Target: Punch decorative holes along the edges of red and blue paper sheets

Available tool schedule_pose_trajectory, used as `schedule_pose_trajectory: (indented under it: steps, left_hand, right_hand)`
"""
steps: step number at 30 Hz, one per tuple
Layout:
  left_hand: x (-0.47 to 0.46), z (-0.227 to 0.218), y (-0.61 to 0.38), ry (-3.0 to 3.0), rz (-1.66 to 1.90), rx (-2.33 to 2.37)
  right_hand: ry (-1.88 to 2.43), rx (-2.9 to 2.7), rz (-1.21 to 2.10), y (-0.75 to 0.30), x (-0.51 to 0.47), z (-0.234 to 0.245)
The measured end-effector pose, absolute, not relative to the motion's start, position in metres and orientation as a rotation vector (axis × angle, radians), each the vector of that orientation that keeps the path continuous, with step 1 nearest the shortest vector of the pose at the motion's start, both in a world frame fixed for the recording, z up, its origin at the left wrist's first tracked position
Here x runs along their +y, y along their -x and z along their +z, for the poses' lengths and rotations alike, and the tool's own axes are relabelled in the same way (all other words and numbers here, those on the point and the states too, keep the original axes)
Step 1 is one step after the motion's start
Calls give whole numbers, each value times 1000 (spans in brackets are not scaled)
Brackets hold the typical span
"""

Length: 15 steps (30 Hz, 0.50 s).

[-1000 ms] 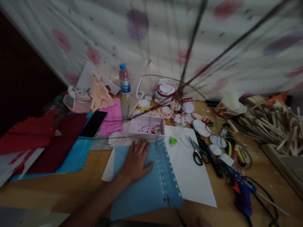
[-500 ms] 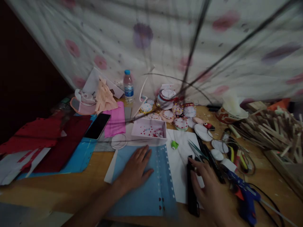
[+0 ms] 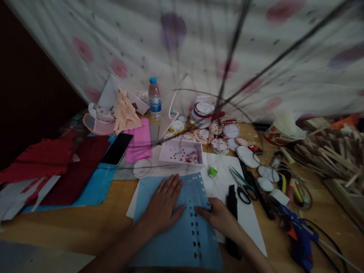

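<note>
Left hand (image 3: 164, 204) lies flat and palm down on the blue sheet (image 3: 176, 242), fingers nearly straight, thumb spread towards 2 o'clock; it presses and grips nothing. Right hand (image 3: 220, 217) rests at the sheet's 3 o'clock edge, fingers curled under and one tip extended to the rows of small marks. Whether it pinches anything beneath, I cannot tell from where I stand.

In the head view, the sheet lies on the table (image 3: 93, 223) directly before the worker, overlapping a white sheet (image 3: 251, 231) that shows towards 3 o'clock. A pale box (image 3: 182, 165) holding small red bits stands at 12 o'clock, just beyond the top edge. Scissors (image 3: 241, 181) are noted at 2 o'clock and a black tool (image 3: 232, 204) at 3 o'clock, partly under the right forearm.

Handling assessment: the blue sheet appears thin, light and flexible, likely to slide or curl if left unpressed. White dots and dark spots along its 3 o'clock side look like perforations, so I judge that strip the weakest and most apt to tear. Recommended hold: a flat palm on the plain area towards 9 o'clock, or a light pinch at the 7 o'clock corner, clear of the marks.
</note>
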<state>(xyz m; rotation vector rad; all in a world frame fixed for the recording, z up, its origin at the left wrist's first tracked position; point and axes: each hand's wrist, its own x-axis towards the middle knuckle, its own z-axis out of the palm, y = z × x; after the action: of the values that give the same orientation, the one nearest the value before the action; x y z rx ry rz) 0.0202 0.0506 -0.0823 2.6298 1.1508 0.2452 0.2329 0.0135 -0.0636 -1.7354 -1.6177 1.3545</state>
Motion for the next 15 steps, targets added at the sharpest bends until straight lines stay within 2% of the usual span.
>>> schedule_pose_trajectory:
  steps: [9, 15]
  left_hand:
    - [50, -79, -22, -2587, 269, 1159]
    - [61, -68, -14, -2501, 553, 1285]
  right_hand:
    - [1606, -1588, 1403, -230, 15, -56]
    - [1591, -1631, 1303, -234, 4, -39]
